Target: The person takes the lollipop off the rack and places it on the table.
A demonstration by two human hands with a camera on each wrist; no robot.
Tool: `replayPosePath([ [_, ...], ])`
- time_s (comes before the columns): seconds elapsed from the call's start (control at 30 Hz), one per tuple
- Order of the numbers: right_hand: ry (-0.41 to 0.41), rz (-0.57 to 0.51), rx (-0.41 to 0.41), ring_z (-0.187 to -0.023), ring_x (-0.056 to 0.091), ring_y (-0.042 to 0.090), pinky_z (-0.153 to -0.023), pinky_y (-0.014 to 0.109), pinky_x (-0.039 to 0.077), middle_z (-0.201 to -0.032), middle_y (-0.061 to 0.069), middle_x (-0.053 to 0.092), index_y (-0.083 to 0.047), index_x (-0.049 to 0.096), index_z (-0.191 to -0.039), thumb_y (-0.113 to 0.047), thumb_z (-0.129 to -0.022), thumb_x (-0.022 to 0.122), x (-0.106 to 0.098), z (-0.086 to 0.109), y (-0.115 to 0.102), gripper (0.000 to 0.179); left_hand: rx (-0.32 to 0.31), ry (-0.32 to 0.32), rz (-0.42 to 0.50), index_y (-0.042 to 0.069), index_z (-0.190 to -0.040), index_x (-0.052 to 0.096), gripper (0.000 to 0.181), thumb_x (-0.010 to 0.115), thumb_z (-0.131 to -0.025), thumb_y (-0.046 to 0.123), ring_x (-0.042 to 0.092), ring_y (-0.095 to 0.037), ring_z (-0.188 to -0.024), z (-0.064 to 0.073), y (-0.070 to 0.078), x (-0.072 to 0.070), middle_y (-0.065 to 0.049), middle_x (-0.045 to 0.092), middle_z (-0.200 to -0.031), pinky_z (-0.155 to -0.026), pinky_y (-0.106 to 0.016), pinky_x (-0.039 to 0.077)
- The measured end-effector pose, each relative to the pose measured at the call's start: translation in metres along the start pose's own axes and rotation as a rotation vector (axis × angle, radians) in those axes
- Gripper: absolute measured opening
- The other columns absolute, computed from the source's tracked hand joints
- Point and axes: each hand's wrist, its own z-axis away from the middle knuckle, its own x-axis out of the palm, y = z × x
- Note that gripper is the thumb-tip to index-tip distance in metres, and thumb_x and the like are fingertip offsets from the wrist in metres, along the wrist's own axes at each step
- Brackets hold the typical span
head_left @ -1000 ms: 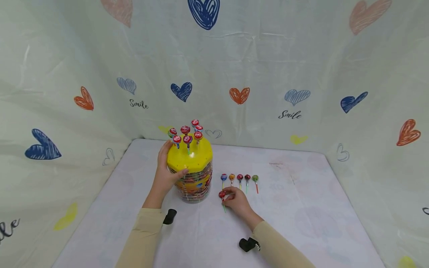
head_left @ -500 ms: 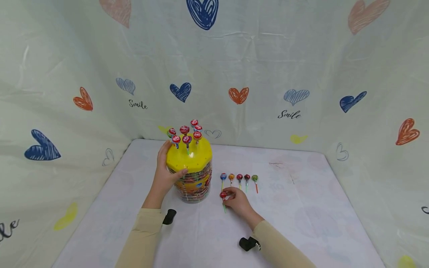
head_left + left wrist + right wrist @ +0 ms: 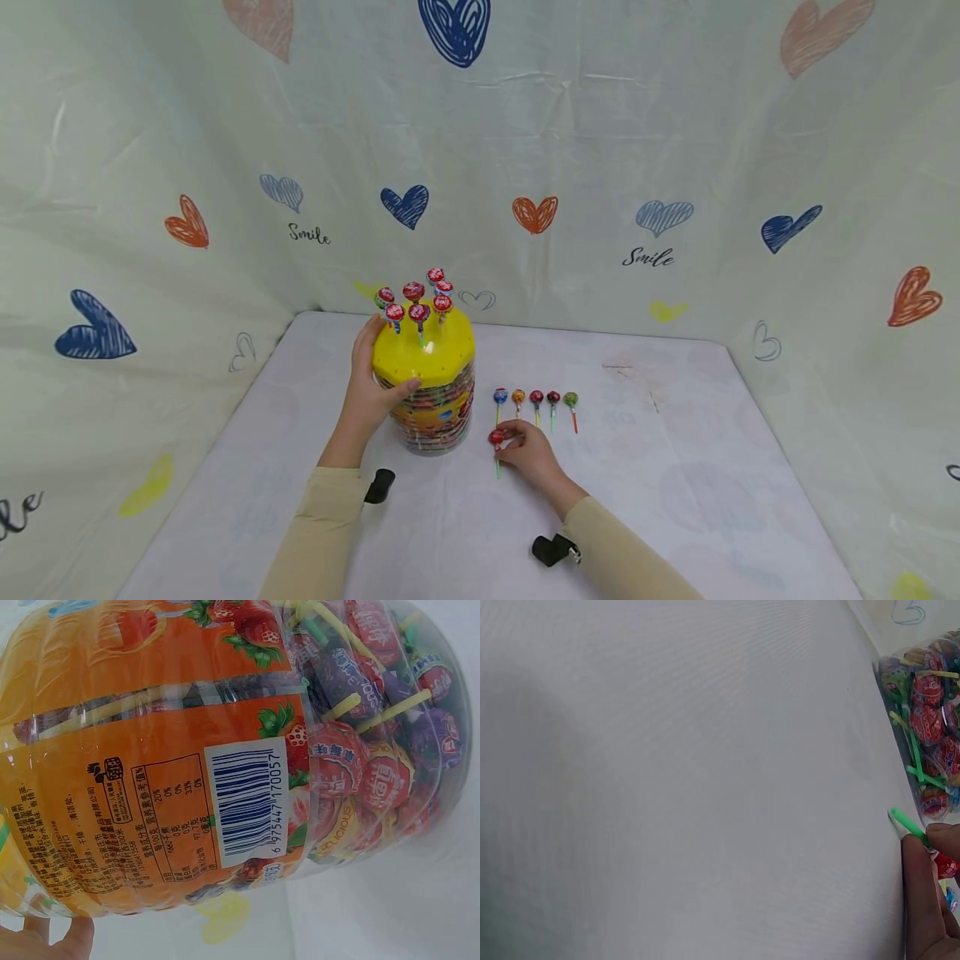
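Plainly, the left hand (image 3: 369,392) grips a jar (image 3: 444,429) packed with lollipops (image 3: 390,776), the right hand (image 3: 531,455) pinching a red-headed lollipop (image 3: 496,437).

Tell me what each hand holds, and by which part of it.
Left hand: the candy jar, by the edge of its yellow lid. Right hand: a red lollipop, pinched by its green stick.

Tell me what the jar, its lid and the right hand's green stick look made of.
Jar: clear, glossy, probably plastic; sweets show through its wall.
Lid: opaque, shiny yellow, likely plastic; it catches a bright highlight.
Stick: even green, likely plastic, though coated paper is possible; its finish is too small to judge.
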Motion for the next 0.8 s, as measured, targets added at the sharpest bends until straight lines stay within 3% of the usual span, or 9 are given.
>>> replayPosePath([
  [0.37, 0.023, 0.080, -0.019, -0.071, 0.057, 0.015, -0.060, 0.027, 0.053, -0.098, 0.007, 0.057, -0.002, 0.065, -0.118, -0.002, -0.078, 0.078, 0.0018, 0.0000, 0.0001, 0.042, 0.002, -0.001, -0.001, 0.031, -0.156, 0.017, 0.096, 0.078, -0.082, 0.029, 0.012, -0.022, -0.146, 0.0002, -0.0019, 0.0002, 0.006, 0.007, -0.161, -0.115, -0.055, 0.018],
  [0.63, 0.004, 0.048, -0.002, -0.064, 0.059, 0.015, -0.058, 0.028, 0.055, -0.098, 0.008, 0.056, -0.001, 0.064, -0.119, 0.001, -0.078, 0.078, 0.0003, 0.0007, -0.0006, 0.043, 0.001, -0.003, -0.005, 0.032, -0.156, 0.017, 0.096, 0.078, -0.082, 0.030, 0.011, -0.022, -0.146, -0.0003, -0.0019, 0.0006, 0.007, 0.006, -0.161, -0.115, -0.056, 0.018],
  [0.8, 0.003, 0.030, -0.002, -0.061, 0.060, 0.015, -0.056, 0.029, 0.056, -0.097, 0.008, 0.056, 0.000, 0.064, -0.118, 0.001, -0.077, 0.078, -0.0011, 0.0012, -0.0005, 0.044, -0.002, 0.001, -0.004, 0.027, -0.156, 0.017, 0.098, 0.079, -0.081, 0.031, 0.010, -0.023, -0.146, 0.0000, -0.0021, 0.0006, 0.005, 0.006, -0.161, -0.115, -0.057, 0.016],
])
